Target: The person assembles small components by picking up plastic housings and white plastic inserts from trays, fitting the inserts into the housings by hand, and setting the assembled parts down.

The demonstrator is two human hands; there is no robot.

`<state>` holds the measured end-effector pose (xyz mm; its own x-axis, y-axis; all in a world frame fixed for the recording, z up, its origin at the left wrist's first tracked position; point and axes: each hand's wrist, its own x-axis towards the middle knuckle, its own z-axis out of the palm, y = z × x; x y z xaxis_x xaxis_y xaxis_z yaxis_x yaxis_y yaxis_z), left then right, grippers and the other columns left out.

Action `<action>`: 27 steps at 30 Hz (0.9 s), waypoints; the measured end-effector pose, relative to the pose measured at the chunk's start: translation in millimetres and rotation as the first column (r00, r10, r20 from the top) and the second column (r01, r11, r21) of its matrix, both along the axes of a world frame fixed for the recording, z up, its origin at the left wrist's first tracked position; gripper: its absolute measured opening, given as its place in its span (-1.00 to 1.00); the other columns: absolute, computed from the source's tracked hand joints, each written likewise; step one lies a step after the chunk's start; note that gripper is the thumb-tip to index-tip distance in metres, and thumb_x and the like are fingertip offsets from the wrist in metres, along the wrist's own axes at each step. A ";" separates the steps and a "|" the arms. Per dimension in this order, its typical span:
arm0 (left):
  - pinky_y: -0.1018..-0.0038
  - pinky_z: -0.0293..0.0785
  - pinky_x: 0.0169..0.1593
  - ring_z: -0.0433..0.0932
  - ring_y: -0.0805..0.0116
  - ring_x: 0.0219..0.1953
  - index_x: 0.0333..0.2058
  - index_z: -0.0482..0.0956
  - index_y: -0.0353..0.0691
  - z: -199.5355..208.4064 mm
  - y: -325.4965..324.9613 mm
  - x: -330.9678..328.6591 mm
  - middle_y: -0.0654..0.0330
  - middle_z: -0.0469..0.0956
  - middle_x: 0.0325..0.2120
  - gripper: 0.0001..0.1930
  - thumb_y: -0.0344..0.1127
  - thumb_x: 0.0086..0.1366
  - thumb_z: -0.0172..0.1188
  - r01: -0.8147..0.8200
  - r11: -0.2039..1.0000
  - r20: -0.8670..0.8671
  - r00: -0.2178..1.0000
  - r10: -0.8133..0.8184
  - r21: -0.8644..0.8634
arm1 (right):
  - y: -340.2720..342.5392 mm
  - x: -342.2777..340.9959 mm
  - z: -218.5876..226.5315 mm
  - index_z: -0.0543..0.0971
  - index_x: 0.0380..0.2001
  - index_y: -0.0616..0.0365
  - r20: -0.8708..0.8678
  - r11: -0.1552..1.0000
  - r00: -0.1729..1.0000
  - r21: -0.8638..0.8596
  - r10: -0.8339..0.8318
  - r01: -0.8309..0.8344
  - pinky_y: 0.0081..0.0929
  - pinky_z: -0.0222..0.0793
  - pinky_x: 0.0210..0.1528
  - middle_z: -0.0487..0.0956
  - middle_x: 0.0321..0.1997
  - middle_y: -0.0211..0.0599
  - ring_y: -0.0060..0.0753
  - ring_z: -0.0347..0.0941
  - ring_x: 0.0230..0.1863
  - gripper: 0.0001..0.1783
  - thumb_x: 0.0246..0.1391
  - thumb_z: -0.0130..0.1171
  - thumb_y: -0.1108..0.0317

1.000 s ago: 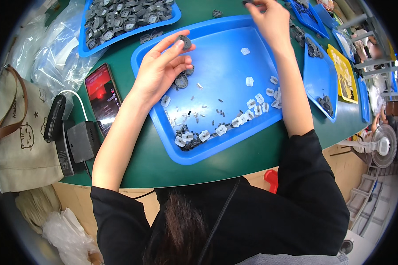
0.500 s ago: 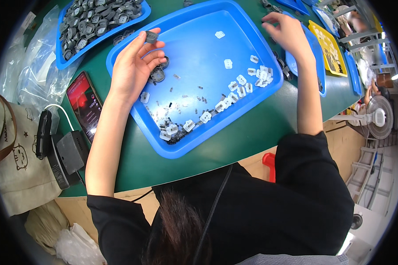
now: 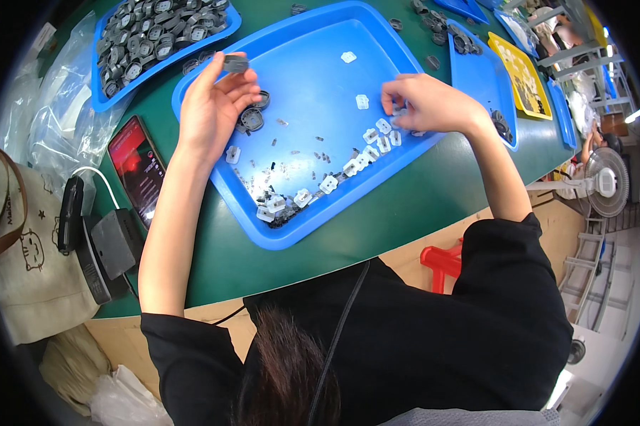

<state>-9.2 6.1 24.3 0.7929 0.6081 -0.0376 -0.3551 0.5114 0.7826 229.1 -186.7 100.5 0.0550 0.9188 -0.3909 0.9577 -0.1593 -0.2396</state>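
Observation:
Between thumb and index finger, my left hand (image 3: 210,99) pinches a dark grey plastic housing (image 3: 236,64) above the left side of a large blue tray (image 3: 320,85). Two more grey housings (image 3: 250,119) lie in the tray, close beside that hand's fingers. My right hand (image 3: 430,105) is down at the tray's right side with its fingertips closed around a small white plastic piece (image 3: 399,111), mostly covered by the fingers. More white pieces (image 3: 362,162) form a line along the near side, mixed at the near left corner with tiny dark parts (image 3: 283,216).
A blue tray heaped with grey housings (image 3: 160,46) stands at far left. On the right are another blue tray (image 3: 476,85) and a yellow tray (image 3: 522,78). A phone (image 3: 135,167), a black power bank (image 3: 117,245) and a cloth bag (image 3: 36,270) are at left.
My right hand has moved left and nearer, from beyond the tray's right rim to the white pieces, and its fingers have closed. My left hand has barely moved, still holding the housing.

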 end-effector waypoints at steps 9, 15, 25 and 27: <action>0.44 0.44 -0.16 0.47 0.37 -0.32 0.00 0.37 -0.32 7.1 -5.1 0.1 0.17 0.47 -0.37 -0.56 -0.06 0.36 -0.10 0.007 1.000 -0.041 0.999 -0.006 0.010 | 36.9 -9.1 -13.7 0.42 -0.40 0.16 -0.127 0.970 0.991 0.242 0.031 0.001 -0.47 0.32 -0.46 0.41 -0.66 -0.29 -0.35 0.41 -0.56 -0.80 -0.21 0.14 0.52; 0.44 0.42 -0.18 0.45 0.35 -0.37 -0.03 0.37 -0.35 8.2 -6.0 -0.5 0.19 0.45 -0.46 -0.54 -0.02 0.37 -0.13 0.030 0.999 -0.036 0.999 -0.029 0.013 | 82.8 -30.3 -1.7 0.37 -0.47 0.20 -0.112 0.846 0.973 0.522 0.201 -0.115 -0.49 0.32 -0.46 0.42 -0.64 -0.29 -0.39 0.40 -0.56 -0.75 -0.08 0.25 0.34; 0.44 0.31 -0.28 0.34 0.38 -0.45 -0.25 0.41 -0.27 7.9 -5.9 0.5 0.24 0.35 -0.54 -0.56 0.04 0.39 -0.21 0.050 0.998 0.047 0.998 -0.052 0.040 | 127.5 -77.8 -18.9 0.56 -0.23 0.17 -0.633 0.701 0.706 0.658 0.317 0.275 -0.61 0.43 -0.23 0.61 -0.35 -0.33 -0.60 0.53 -0.34 -0.74 -0.02 0.23 0.33; 0.44 0.41 -0.21 0.42 0.39 -0.37 -0.08 0.40 -0.32 6.9 -5.3 2.3 0.12 0.48 -0.36 -0.58 -0.05 0.40 -0.17 0.010 1.000 0.115 0.993 -0.012 0.014 | 127.4 -73.6 -22.4 0.60 -0.28 0.18 -0.670 0.666 0.654 0.670 0.351 0.329 -0.57 0.45 -0.24 0.62 -0.35 -0.34 -0.58 0.55 -0.34 -0.76 -0.04 0.24 0.32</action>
